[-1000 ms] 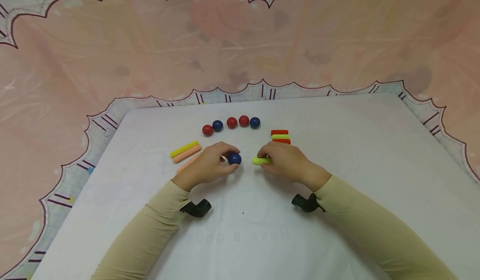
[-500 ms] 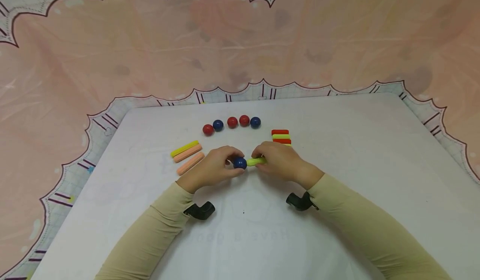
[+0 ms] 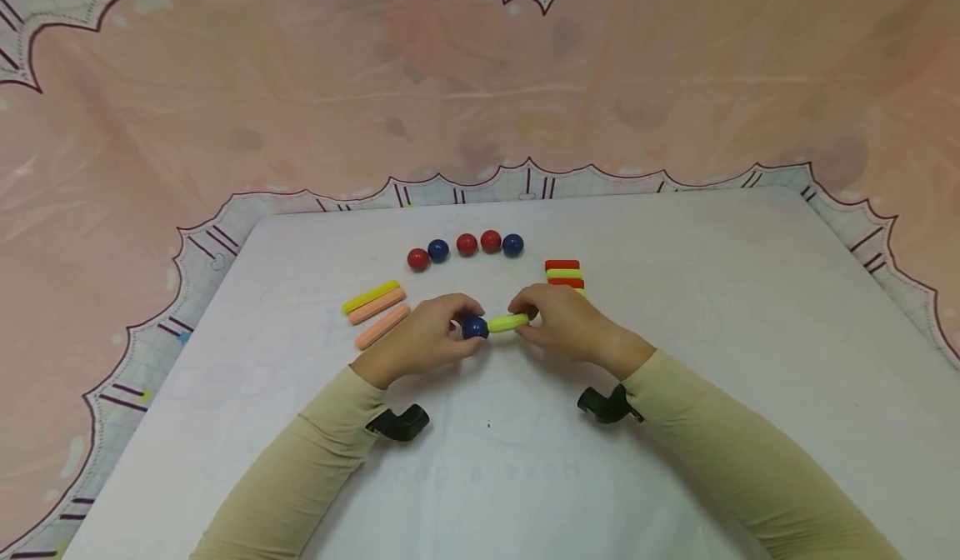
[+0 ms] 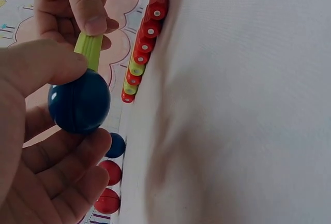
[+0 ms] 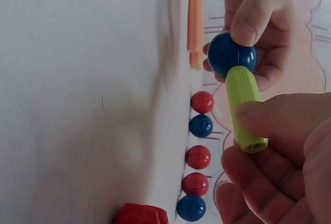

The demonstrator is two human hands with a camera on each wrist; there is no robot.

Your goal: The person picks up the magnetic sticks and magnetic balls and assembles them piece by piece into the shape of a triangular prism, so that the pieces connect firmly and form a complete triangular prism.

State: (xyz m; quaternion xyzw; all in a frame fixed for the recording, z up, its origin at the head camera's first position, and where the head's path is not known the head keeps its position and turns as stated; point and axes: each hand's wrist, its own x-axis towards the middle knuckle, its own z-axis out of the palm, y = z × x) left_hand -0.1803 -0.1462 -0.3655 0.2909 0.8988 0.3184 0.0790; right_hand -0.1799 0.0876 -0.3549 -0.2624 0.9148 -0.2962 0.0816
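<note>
My left hand [image 3: 420, 335] pinches a glossy blue ball [image 4: 80, 102] between thumb and fingers. A ribbed yellow-green rod [image 5: 243, 97] meets the ball end-on, in line between both hands. The rod's outer end is in my right hand [image 3: 566, 327], held by thumb and fingertips. In the right wrist view that end shows a small dark centre. Both hands are raised over the white tabletop [image 3: 480, 493], near its middle.
Beyond the hands, several red balls [image 3: 467, 245] and blue balls [image 3: 513, 245] form a row. One yellow rod [image 3: 371, 296] and two orange rods [image 3: 382, 327] lie left of the left hand. Red and yellow-green rods [image 4: 137, 69] are lined up by the right hand.
Ball and rod, apart one second ago, came together end to end. Since then the ball has shifted slightly left, and the right hand has moved slightly outward, exposing more of the rod.
</note>
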